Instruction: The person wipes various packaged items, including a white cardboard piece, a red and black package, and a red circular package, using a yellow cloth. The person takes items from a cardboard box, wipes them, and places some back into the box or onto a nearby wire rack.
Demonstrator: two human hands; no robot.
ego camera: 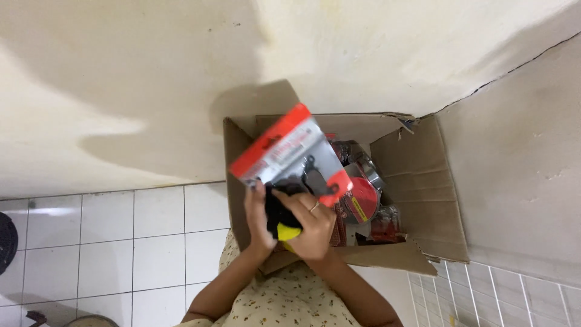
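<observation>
My left hand [259,219] and my right hand [313,225] hold up a flat red and grey blister pack [290,156] with dark parts inside, tilted over an open cardboard box [423,181]. Both hands also clasp a black and yellow object [283,225] just under the pack; what it is cannot be made out. A ring sits on one finger of my right hand. The box stands in the corner against the wall and holds several red and clear packaged items [363,197].
A cream wall [151,79] rises behind the box and a second wall [520,169] closes the right side. White floor tiles [121,242] spread to the left. A dark round object [6,242] shows at the left edge.
</observation>
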